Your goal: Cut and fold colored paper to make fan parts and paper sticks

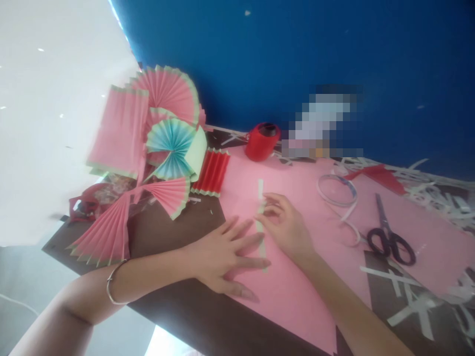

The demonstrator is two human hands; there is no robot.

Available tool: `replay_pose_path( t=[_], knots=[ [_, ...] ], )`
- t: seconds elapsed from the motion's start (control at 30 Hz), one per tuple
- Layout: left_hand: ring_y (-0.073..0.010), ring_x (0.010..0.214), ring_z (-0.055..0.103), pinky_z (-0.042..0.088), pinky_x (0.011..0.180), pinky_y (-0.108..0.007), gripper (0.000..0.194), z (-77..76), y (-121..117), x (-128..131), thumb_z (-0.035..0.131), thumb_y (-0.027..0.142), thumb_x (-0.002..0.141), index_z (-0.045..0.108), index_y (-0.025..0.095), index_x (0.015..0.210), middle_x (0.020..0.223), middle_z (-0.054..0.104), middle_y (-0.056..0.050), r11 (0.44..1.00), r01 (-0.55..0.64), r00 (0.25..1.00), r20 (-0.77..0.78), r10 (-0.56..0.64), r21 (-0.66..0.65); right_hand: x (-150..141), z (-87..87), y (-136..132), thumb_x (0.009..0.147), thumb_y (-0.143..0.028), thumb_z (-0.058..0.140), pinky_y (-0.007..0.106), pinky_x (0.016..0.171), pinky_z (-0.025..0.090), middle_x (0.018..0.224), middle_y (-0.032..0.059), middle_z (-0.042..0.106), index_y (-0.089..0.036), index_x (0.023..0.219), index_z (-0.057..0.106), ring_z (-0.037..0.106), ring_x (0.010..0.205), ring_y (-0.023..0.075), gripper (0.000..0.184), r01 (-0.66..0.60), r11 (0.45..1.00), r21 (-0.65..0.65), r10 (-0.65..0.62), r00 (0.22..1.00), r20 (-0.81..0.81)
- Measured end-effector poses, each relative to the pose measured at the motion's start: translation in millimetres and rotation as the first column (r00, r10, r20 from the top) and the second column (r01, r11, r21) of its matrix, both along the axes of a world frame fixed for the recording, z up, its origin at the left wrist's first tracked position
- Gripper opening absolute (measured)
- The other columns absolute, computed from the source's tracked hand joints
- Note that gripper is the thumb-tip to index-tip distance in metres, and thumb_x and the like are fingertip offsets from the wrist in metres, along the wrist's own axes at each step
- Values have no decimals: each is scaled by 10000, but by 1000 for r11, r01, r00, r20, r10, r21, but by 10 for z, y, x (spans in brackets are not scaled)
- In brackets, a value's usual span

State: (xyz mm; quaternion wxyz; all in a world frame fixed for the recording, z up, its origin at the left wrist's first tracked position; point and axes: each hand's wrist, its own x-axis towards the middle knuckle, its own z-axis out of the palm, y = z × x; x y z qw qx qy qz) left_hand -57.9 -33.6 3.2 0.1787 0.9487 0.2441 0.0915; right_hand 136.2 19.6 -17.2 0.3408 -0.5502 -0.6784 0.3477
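Note:
A large pink paper sheet [297, 207] lies on the dark brown table [174, 306]. My left hand [222, 257] rests flat on its left edge, fingers spread, holding the sheet down. My right hand [285, 225] has its fingers curled and pinched on a thin pale green paper strip [261, 190] that lies upright across the pink sheet. The strip runs from above my right fingers down under both hands. A thin bracelet [111, 287] circles my left wrist.
Pleated pink and blue paper fans [163, 148] pile at the left. A red folded accordion paper [213, 173] lies beside them. A red thread spool [261, 141] stands at the back, black scissors [391, 240] and a tape ring [336, 190] at right, white paper scraps [415, 301] around. Blue wall behind.

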Motion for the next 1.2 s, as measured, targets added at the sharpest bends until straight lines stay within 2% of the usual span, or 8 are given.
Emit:
replay_pose_path(
  t=[0.13, 0.4, 0.57, 0.8, 1.0, 1.2],
  knots=[
    [-432, 1312, 160, 138, 1031, -601, 698, 5, 6, -1, 419, 693, 737, 398, 305, 1317, 1446, 253, -94, 1000, 3, 1000, -11, -3, -11, -7, 11, 49, 711, -250, 637, 352, 763, 517, 918, 23, 619, -245, 1117, 513, 627, 768, 162, 424, -25, 1000, 14, 25, 999, -43],
    [-430, 1324, 106, 113, 1034, -607, 735, -6, 5, -10, 419, 708, 723, 357, 313, 1340, 1463, 219, -80, 999, 8, 1000, -25, -9, -40, -2, 132, 143, 702, -307, 656, 324, 684, 538, 801, 26, 640, -201, 984, 572, 630, 713, 163, 313, -17, 999, -45, 10, 987, -160],
    [-440, 1312, 142, 127, 1027, -609, 730, -23, -2, -13, 437, 710, 712, 400, 302, 1316, 1445, 258, -96, 1000, -2, 1000, 14, 2, -9, -7, 134, 211, 689, -342, 670, 352, 713, 525, 706, 17, 643, -190, 934, 584, 631, 707, 179, 301, -42, 999, -29, 37, 988, -152],
    [-439, 1303, 172, 148, 1021, -605, 709, -27, -2, -13, 432, 700, 723, 408, 300, 1308, 1429, 288, -93, 999, 1, 1000, 15, -1, 33, 6, 82, 214, 690, -338, 669, 344, 724, 512, 720, 13, 651, -198, 936, 595, 629, 712, 177, 292, -53, 999, -7, 52, 989, -139],
    [-383, 1313, 201, 140, 1031, -588, 614, 8, 19, -2, 398, 649, 781, 437, 293, 1280, 1407, 319, -121, 998, 8, 1000, 13, -9, 55, 44, 18, 194, 715, -304, 650, 335, 756, 502, 776, 8, 653, -233, 975, 600, 627, 746, 170, 274, -70, 997, -23, 68, 992, -106],
    [-330, 1317, 236, 137, 1028, -588, 556, 31, 41, 7, 371, 585, 827, 442, 261, 1273, 1399, 315, -179, 998, 37, 999, 27, -39, 58, 25, 56, 198, 699, -269, 664, 329, 755, 500, 742, 0, 652, -226, 957, 594, 624, 730, 165, 270, -72, 996, -45, 62, 980, -187]
  ],
)
